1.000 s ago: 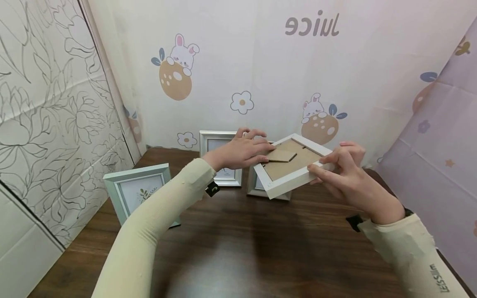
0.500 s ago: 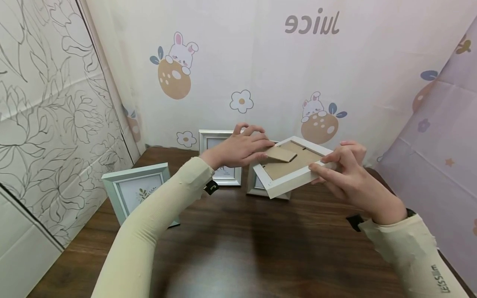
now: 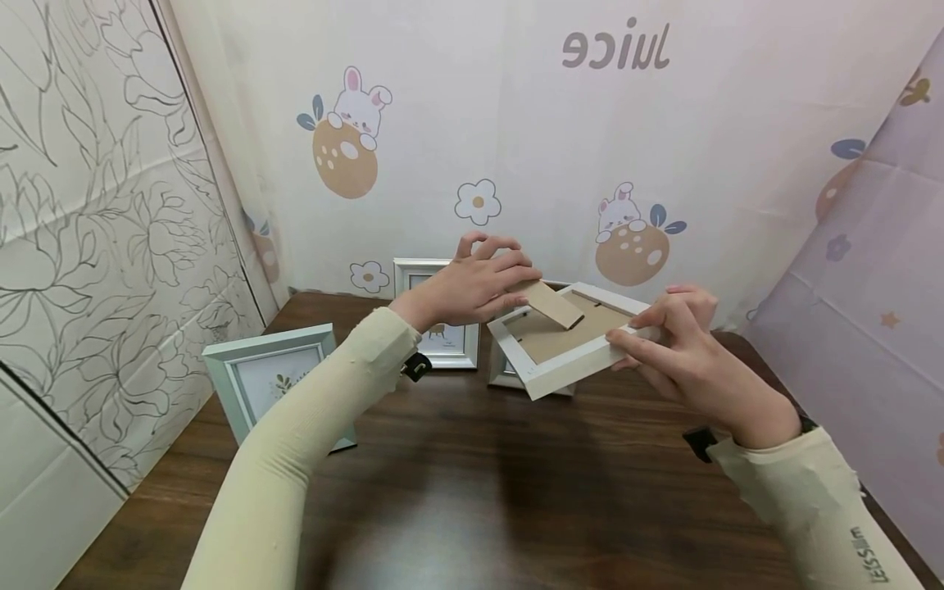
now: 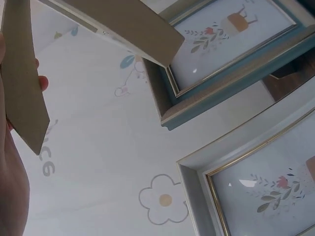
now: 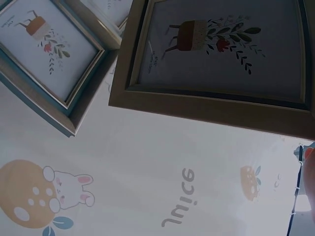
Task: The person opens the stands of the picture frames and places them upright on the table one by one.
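A white picture frame (image 3: 564,373) is held face down and tilted above the table, its brown backboard (image 3: 549,340) facing up. My right hand (image 3: 678,344) grips its right edge, thumb on top and fingers beneath. From the backboard a flat easel stand (image 3: 553,305) rises at an angle, and my left hand (image 3: 475,283) pinches its upper end between thumb and fingers. In the left wrist view, fingertips (image 4: 43,82) show past the stand's edge. The right wrist view catches the held frame's shadowed front, with a potted-plant print (image 5: 192,35) under the glass.
Behind the hands stand a silver-white frame (image 3: 460,360) and a grey-brown frame (image 3: 505,379), the latter partly covered by the held one. A pale green frame (image 3: 229,369) stands at left on the dark wooden table (image 3: 457,492). A printed curtain (image 3: 479,123) hangs behind.
My left hand has moved slightly up, swinging the easel stand further away from the backboard. The white frame has tipped slightly lower; my right hand keeps its grip.
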Available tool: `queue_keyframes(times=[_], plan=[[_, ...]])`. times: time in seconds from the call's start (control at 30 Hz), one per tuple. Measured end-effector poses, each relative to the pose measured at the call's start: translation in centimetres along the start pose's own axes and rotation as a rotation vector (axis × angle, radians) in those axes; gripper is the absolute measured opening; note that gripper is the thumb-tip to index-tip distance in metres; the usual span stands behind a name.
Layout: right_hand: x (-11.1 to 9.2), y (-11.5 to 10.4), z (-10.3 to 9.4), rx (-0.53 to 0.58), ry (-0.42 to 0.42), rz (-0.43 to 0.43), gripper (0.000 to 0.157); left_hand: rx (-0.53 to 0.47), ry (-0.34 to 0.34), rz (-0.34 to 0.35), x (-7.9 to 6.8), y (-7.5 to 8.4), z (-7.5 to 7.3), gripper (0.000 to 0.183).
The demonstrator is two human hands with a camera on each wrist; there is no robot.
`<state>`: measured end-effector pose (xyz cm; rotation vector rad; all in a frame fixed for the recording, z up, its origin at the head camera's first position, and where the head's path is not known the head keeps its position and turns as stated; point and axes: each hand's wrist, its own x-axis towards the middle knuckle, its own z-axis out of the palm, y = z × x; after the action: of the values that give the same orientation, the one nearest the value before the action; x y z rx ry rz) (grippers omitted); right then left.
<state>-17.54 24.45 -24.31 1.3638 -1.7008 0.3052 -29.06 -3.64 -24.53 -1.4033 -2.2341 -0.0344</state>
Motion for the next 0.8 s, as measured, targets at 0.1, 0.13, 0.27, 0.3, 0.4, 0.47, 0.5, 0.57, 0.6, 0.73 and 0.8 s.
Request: queue_keyframes(times=[0.1,0.13,0.27,0.3,0.4,0.47,0.5,0.57,0.6,0.73,0.8], plan=[[-0.01,0.00,0.00,-0.002,-0.002,-0.001,0.031,-0.005,0.002,-0.002,0.01,-0.07,0.15,0.043],[-0.02,-0.02,-0.02,-0.003,-0.004,0.001,0.031,-0.008,0.001,-0.003,0.03,-0.09,0.20,0.043],[0.00,-0.15,-0.15,-0.011,-0.003,0.011,0.032,-0.032,-0.007,-0.015,0.02,-0.05,0.30,0.043],[0.01,-0.19,-0.19,-0.014,-0.001,0.012,0.032,-0.038,-0.010,-0.020,0.01,-0.01,0.30,0.043],[0.08,-0.28,-0.26,-0.017,0.001,0.016,0.033,-0.053,-0.022,-0.034,-0.05,0.11,0.39,0.043],[0.11,-0.29,-0.28,-0.016,-0.001,0.016,0.033,-0.056,-0.029,-0.039,-0.11,0.22,0.45,0.043],[0.12,-0.28,-0.25,-0.014,0.003,0.013,0.033,-0.057,-0.032,-0.041,-0.14,0.26,0.52,0.043],[0.14,-0.26,-0.19,-0.014,0.010,0.008,0.032,-0.059,-0.037,-0.044,-0.20,0.30,0.69,0.044],[0.14,-0.26,-0.16,-0.013,0.012,0.006,0.032,-0.059,-0.038,-0.045,-0.24,0.32,0.73,0.044],[0.10,-0.24,-0.04,-0.012,0.016,0.001,0.032,-0.055,-0.038,-0.049,-0.33,0.24,0.96,0.045],[0.08,-0.22,-0.02,-0.010,0.015,0.002,0.032,-0.052,-0.033,-0.049,-0.38,0.16,0.93,0.045]])
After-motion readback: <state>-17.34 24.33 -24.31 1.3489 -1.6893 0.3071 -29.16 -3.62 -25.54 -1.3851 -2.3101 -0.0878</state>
